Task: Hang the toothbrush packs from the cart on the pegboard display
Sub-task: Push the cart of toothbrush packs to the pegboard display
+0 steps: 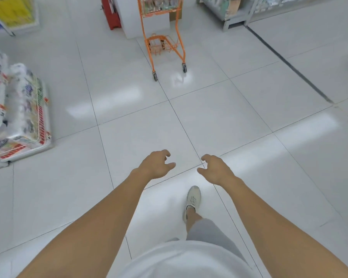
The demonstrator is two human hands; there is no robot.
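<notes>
Bright, even overhead light; pale glare streaks on glossy floor tiles (209,117); left-edge stacked packs (22,109) motion-blurred; wide-angle edge distortion.

Orange cart (162,37), pale grey tiles (219,117), seemingly red stool (111,15).

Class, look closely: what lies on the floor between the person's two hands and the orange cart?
Only bare tiled floor separates the left hand and right hand from the orange cart, as the head view shows.

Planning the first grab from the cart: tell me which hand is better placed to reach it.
Neither by much. The left hand and right hand both hang empty, far short of the orange cart. The cart stands slightly left of centre, so the left hand has a marginal edge.
</notes>
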